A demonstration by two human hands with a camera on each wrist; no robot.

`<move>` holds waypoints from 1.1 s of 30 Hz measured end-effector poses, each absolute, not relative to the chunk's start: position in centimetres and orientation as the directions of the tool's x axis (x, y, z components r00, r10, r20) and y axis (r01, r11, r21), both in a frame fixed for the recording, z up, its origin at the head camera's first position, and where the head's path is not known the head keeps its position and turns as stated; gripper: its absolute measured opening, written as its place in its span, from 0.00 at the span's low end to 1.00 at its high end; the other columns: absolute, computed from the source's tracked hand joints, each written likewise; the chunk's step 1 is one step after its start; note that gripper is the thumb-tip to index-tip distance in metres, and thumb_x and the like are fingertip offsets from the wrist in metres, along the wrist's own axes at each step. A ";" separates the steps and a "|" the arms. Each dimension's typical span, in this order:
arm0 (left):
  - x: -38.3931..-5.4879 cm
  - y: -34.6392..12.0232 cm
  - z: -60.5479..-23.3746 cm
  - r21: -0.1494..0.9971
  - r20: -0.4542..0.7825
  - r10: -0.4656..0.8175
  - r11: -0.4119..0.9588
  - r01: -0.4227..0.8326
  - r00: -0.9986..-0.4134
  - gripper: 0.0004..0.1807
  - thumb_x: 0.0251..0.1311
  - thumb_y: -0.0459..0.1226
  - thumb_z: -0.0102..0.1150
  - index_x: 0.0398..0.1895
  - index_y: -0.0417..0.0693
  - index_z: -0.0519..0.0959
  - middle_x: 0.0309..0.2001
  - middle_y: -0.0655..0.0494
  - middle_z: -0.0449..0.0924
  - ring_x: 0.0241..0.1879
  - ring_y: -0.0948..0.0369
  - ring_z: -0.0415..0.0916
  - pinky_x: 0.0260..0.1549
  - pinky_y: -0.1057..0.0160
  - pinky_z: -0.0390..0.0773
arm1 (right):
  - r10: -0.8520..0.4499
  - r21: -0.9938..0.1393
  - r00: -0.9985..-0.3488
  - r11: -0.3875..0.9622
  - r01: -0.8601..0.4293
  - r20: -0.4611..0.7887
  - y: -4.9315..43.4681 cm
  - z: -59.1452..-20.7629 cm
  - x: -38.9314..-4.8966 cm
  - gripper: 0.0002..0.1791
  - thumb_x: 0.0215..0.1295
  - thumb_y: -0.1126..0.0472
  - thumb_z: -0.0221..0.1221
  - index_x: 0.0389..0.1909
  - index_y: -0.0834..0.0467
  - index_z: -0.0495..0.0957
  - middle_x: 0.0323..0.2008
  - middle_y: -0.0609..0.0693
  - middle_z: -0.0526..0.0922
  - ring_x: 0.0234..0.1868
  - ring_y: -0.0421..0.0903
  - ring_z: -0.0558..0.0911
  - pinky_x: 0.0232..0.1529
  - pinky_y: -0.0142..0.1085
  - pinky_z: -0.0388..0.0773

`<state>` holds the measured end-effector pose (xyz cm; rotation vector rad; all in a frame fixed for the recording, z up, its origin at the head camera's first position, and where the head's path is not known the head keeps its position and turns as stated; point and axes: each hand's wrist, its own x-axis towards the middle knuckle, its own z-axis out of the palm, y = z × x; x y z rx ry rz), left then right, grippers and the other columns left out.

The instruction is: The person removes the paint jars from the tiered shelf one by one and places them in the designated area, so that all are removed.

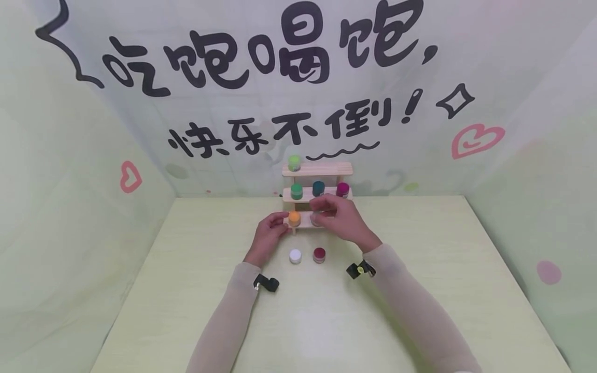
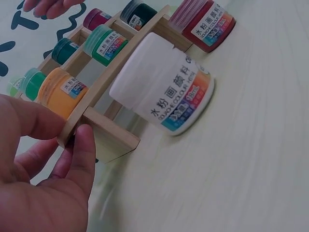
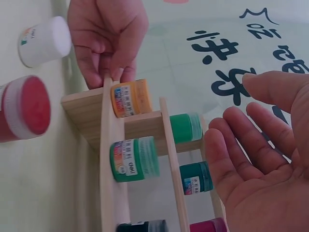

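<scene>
A three-tier wooden rack (image 1: pixel 326 169) holds small paint jars. My left hand (image 1: pixel 267 239) pinches the left end of its lowest board, beside the orange jar (image 1: pixel 294 219). Over the rack's right part, my right hand (image 1: pixel 344 220) hovers with nothing in its fingers, partly hiding the lowest tier in the head view. That tier also bears a green jar (image 3: pixel 133 158) and a dark jar (image 2: pixel 138 14). On the middle tier stand a green jar (image 1: pixel 296 191), a teal jar (image 1: pixel 318 187) and a magenta jar (image 1: pixel 342 189). A light green jar (image 1: pixel 294 163) sits at the top left.
In front of the rack, a white jar (image 1: pixel 295 256) and a dark red jar (image 1: pixel 319 255) stand on the pale table (image 1: pixel 298 321). Behind the rack hangs a light cloth backdrop (image 1: pixel 261 103) with black lettering. Similar cloth flanks both sides.
</scene>
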<state>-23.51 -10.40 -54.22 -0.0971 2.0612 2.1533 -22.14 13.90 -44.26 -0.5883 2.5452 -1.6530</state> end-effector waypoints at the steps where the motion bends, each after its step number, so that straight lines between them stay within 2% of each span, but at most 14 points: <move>1: -23.5 -10.4 -54.2 0.986 -0.158 0.069 -0.033 -0.161 -0.985 0.20 0.69 0.25 0.60 0.62 0.43 0.81 0.53 0.46 0.80 0.50 0.59 0.82 0.56 0.63 0.87 | -0.336 -0.888 -0.927 0.360 -0.287 0.164 13.8 -44.0 -22.3 0.18 0.68 0.61 0.70 0.57 0.57 0.84 0.52 0.53 0.89 0.53 0.51 0.88 0.59 0.48 0.87; 7: -23.6 -10.5 -54.2 0.985 -0.168 0.075 -0.023 -0.170 -0.983 0.20 0.70 0.26 0.59 0.63 0.45 0.81 0.57 0.44 0.81 0.54 0.57 0.81 0.58 0.62 0.87 | -0.316 -0.882 -0.933 0.374 -0.288 0.171 13.3 -43.1 -23.5 0.16 0.69 0.60 0.70 0.56 0.54 0.84 0.52 0.53 0.89 0.54 0.49 0.87 0.59 0.45 0.88; 14: -23.6 -10.5 -54.4 0.987 -0.157 0.074 -0.012 -0.159 -0.985 0.21 0.69 0.26 0.60 0.63 0.45 0.81 0.56 0.44 0.80 0.53 0.58 0.81 0.60 0.58 0.86 | -0.287 -0.882 -0.929 0.340 -0.326 0.233 12.8 -42.2 -25.1 0.17 0.69 0.61 0.69 0.56 0.60 0.84 0.53 0.54 0.88 0.53 0.51 0.87 0.57 0.45 0.88; 18: -23.6 -10.5 -54.5 0.987 -0.159 0.071 -0.010 -0.160 -0.985 0.21 0.69 0.26 0.60 0.63 0.45 0.81 0.56 0.44 0.80 0.53 0.57 0.81 0.61 0.57 0.86 | -0.256 -0.885 -0.935 0.334 -0.324 0.246 12.5 -41.5 -25.8 0.18 0.69 0.62 0.69 0.58 0.60 0.83 0.54 0.57 0.88 0.53 0.51 0.86 0.58 0.47 0.87; 25: -23.5 -10.4 -54.3 0.986 -0.164 0.063 0.008 -0.164 -0.984 0.21 0.69 0.27 0.60 0.63 0.46 0.81 0.56 0.45 0.79 0.54 0.56 0.80 0.59 0.60 0.86 | -0.207 -0.875 -0.943 0.363 -0.322 0.261 11.9 -40.8 -27.8 0.23 0.69 0.64 0.67 0.63 0.61 0.80 0.56 0.57 0.87 0.55 0.51 0.86 0.60 0.44 0.87; 33: -23.7 -10.5 -54.3 0.985 -0.173 0.073 0.021 -0.172 -0.982 0.21 0.69 0.28 0.60 0.64 0.48 0.81 0.57 0.46 0.79 0.56 0.56 0.79 0.61 0.59 0.85 | -0.172 -0.873 -0.953 0.386 -0.298 0.250 11.4 -40.5 -29.8 0.24 0.69 0.62 0.68 0.64 0.60 0.79 0.55 0.57 0.86 0.54 0.49 0.86 0.61 0.43 0.86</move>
